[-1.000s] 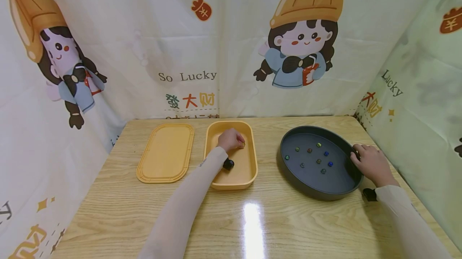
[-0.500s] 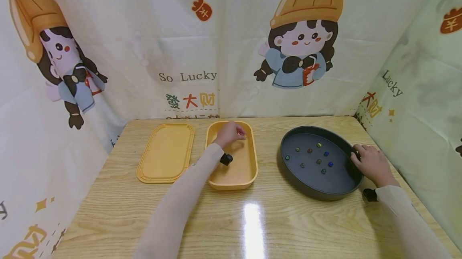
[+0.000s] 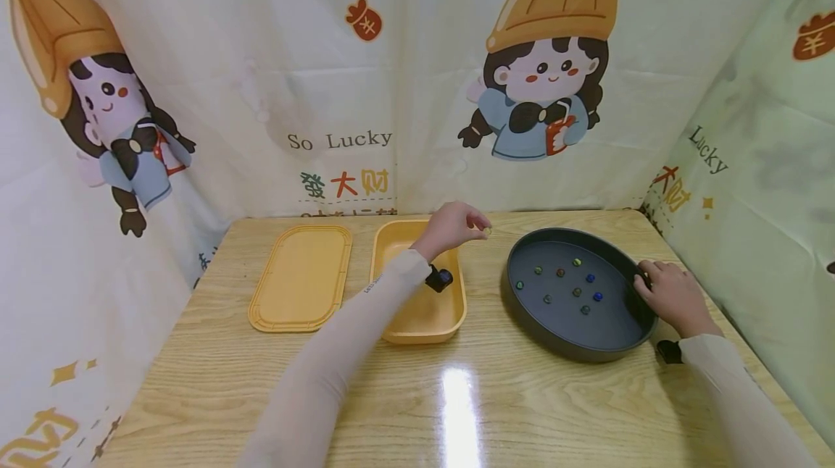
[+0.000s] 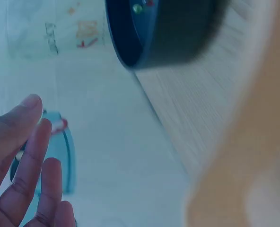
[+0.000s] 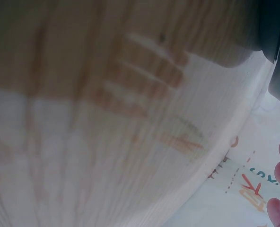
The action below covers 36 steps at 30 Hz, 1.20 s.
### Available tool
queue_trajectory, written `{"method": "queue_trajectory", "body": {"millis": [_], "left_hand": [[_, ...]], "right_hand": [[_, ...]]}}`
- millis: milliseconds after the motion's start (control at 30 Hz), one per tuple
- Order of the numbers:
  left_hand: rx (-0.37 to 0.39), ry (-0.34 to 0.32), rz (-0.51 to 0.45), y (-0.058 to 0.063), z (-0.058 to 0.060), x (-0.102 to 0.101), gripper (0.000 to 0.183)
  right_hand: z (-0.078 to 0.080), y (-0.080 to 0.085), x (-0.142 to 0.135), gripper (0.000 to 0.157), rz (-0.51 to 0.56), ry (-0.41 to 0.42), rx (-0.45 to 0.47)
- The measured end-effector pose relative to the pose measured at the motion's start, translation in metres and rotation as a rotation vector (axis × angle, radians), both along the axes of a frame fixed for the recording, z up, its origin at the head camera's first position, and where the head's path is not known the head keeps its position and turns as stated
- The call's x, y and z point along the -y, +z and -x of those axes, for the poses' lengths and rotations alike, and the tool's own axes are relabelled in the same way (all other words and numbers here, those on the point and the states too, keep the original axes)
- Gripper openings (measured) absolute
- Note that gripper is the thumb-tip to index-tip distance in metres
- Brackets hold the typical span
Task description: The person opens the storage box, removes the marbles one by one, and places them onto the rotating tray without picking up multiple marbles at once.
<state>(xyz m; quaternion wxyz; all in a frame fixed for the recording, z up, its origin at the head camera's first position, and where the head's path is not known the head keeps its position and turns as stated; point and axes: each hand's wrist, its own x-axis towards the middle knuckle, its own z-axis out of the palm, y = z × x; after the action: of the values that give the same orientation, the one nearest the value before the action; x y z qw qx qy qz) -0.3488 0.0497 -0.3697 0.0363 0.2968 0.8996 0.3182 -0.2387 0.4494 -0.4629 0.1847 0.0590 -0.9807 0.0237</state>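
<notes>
Between thumb and fingertips, my left hand (image 3: 451, 227) pinches a small yellowish marble (image 3: 488, 232) just right of the orange box (image 3: 419, 338). In the left wrist view its fingers (image 4: 51, 189) are seen from the side, and the marble cannot be made out. A round dark grey pan (image 3: 574, 353) holds several marbles spread over its floor, among them a blue marble (image 3: 598, 296) and a yellow-green marble (image 3: 577, 262). My right hand (image 3: 675, 298) holds the pan's right rim. Only a few of its fingertips (image 5: 278, 213) show in the right wrist view.
An orange lid (image 3: 300, 276) lies flat on the wooden table (image 3: 522, 410), left of the box. Patterned curtains (image 3: 430, 91) stand behind the table and at both sides. Bare table separates the box from the pan.
The left hand has risen out of the orange box and moved right past its far right corner, carrying the marble. The right hand and the pan stay where they were.
</notes>
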Motion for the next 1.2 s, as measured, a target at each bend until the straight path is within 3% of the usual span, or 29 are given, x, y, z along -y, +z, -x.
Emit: {"method": "queue_trajectory", "body": {"millis": [267, 533, 833, 1200], "left_hand": [[-0.016, -0.113, -0.001, 0.002, -0.009, -0.048, 0.018], [0.015, -0.207, -0.021, -0.015, -0.007, -0.082, 0.016], [0.007, -0.19, 0.008, -0.038, -0.005, -0.102, 0.011], [0.006, -0.18, 0.056, -0.053, -0.007, -0.116, 0.008]], "right_hand": [[0.0, -0.003, -0.003, 0.022, -0.003, -0.01, 0.01], [0.001, -0.003, -0.001, 0.022, -0.006, -0.003, -0.001], [0.001, -0.003, -0.001, 0.022, -0.001, -0.001, 0.007], [-0.001, 0.0, 0.0, 0.022, 0.006, -0.006, 0.019]]}}
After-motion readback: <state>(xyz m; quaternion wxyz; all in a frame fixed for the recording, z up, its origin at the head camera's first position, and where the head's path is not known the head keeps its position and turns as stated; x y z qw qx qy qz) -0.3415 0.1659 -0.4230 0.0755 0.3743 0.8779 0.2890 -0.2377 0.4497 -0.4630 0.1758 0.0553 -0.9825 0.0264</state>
